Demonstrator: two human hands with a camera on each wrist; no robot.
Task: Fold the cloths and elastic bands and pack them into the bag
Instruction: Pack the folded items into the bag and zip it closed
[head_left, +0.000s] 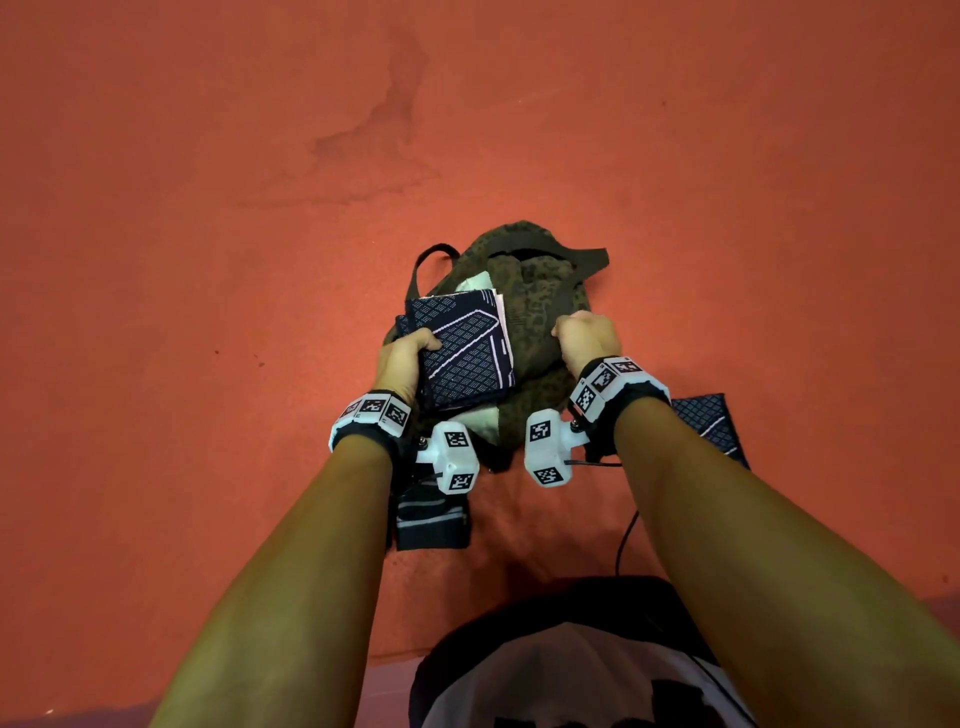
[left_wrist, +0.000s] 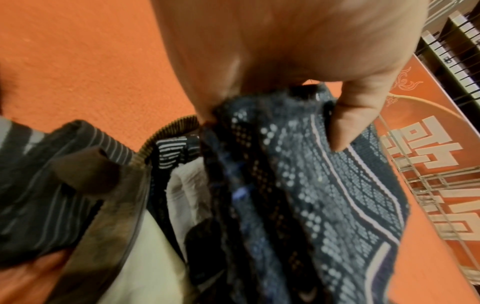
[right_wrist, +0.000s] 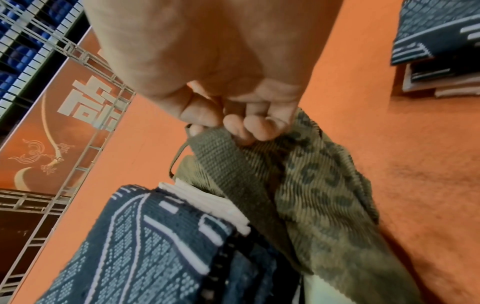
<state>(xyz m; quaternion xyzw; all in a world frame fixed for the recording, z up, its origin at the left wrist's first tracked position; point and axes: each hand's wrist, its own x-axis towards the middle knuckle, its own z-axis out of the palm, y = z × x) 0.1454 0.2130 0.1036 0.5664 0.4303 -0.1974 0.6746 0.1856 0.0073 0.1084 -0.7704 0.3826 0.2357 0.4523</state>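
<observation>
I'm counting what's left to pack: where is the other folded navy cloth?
In the head view the other folded navy cloth lies on the orange floor just right of the right forearm, apart from the camouflage bag.

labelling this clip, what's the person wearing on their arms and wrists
Both forearms are bare, no sleeves. Each wrist carries a black strap with a white blocky band of square black-and-white tag markers: the left wrist band and the right wrist band. A white camera pod with the same markers hangs on the inner side of each wrist. A thin black cable trails from the right one. No gloves or rings show.
</observation>
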